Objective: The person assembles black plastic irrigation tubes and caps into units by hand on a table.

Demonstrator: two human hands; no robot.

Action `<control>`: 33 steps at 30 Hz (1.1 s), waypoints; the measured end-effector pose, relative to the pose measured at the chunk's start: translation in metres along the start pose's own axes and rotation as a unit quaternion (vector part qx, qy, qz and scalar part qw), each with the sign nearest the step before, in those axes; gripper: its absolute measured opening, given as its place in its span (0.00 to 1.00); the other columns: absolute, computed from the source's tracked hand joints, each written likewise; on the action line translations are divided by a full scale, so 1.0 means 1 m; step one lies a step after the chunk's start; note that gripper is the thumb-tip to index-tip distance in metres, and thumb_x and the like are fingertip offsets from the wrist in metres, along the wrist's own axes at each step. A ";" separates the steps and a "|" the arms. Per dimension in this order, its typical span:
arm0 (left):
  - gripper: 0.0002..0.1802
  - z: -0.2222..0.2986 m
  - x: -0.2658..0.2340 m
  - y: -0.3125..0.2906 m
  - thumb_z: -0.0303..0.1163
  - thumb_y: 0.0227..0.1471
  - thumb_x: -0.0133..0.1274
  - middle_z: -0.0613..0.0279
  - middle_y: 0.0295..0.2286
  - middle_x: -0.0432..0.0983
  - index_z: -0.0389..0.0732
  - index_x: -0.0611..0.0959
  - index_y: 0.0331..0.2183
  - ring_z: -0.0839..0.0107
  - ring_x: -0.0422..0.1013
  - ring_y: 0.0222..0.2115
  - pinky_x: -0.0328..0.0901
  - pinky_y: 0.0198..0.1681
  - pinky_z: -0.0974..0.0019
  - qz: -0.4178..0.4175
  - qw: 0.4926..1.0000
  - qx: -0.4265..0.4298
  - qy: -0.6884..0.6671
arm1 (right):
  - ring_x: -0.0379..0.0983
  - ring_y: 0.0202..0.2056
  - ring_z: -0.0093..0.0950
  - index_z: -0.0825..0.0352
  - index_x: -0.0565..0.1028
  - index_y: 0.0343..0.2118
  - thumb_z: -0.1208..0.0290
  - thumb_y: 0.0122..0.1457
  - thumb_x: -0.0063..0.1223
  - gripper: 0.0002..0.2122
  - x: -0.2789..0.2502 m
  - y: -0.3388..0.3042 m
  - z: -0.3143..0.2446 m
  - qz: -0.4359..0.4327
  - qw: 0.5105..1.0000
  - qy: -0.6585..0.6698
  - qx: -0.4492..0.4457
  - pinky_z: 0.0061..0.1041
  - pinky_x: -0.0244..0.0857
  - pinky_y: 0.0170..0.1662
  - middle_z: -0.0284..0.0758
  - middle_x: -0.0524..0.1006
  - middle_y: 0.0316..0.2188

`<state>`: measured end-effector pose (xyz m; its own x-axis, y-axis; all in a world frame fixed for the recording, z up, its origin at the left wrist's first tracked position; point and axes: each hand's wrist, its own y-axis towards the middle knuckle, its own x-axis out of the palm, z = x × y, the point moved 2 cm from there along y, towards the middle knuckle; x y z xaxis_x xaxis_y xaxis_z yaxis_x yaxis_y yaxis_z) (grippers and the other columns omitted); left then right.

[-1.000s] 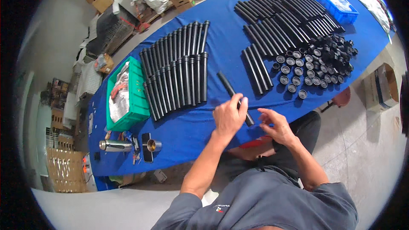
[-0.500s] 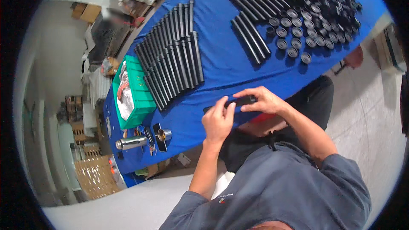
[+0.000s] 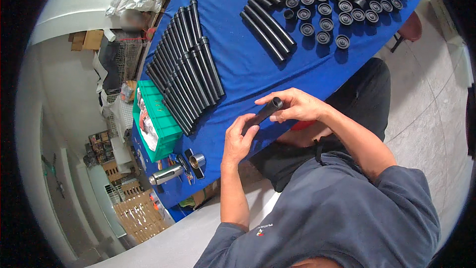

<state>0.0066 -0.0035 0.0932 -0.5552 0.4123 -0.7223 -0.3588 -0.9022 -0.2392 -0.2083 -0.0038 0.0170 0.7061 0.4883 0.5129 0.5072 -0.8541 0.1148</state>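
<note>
A short black tube (image 3: 263, 112) is held at a slant in front of my body, its hollow end tipped up to the right. My left hand (image 3: 238, 140) is closed round the lower end, which its fingers partly hide. The thumb and fingers of my right hand (image 3: 301, 106) bracket the tube just below the open end, the index finger reaching behind it. Farther off on the blue cloth lie several loose black tubes (image 3: 268, 29). Beside them are many round black ringed caps (image 3: 324, 24). To the left, capped black tubes (image 3: 191, 77) lie in two slanting rows.
At the table's left edge stands a green crate (image 3: 166, 128) with white cloth inside. Near it lie a steel flask (image 3: 166, 174), a metal cup (image 3: 197, 160) and small items. A blue cloth (image 3: 233, 69) covers the table. A red stool (image 3: 410, 27) stands beyond its right side.
The tube has turned so its open end now points up toward me. My left hand has shifted left and slightly down it. The view has swung a little.
</note>
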 end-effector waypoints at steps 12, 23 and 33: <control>0.18 0.008 0.014 0.004 0.25 0.46 0.62 0.58 0.37 0.80 0.36 0.81 0.42 0.66 0.76 0.39 0.68 0.44 0.64 0.108 0.990 0.087 0.035 | 0.70 0.35 0.21 0.64 0.75 0.52 0.66 0.51 0.67 0.24 -0.003 0.007 -0.004 0.025 0.978 -0.187 -0.086 0.24 0.67 0.40 0.31 0.76 0.33; 0.15 -0.014 0.048 -0.004 0.40 0.57 0.56 0.55 0.42 0.79 0.42 0.79 0.43 0.61 0.75 0.43 0.71 0.47 0.58 0.175 0.694 -0.144 -0.684 | 0.72 0.38 0.19 0.66 0.74 0.54 0.72 0.52 0.64 0.24 0.006 0.001 -0.010 0.032 0.998 -0.037 -0.029 0.22 0.68 0.43 0.31 0.78 0.39; 0.09 -0.001 0.036 -0.028 0.30 0.54 0.59 0.57 0.33 0.78 0.37 0.79 0.37 0.70 0.74 0.31 0.69 0.36 0.69 0.285 0.956 0.049 -0.041 | 0.71 0.30 0.18 0.65 0.72 0.54 0.79 0.55 0.55 0.21 0.001 0.006 0.001 -0.016 1.000 0.007 0.002 0.21 0.69 0.36 0.31 0.77 0.30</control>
<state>-0.0025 0.0367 0.0728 -0.7370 -0.1315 -0.6630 -0.0461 -0.9688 0.2433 -0.2041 -0.0080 0.0173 0.6828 0.5119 0.5213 0.5308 -0.8378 0.1275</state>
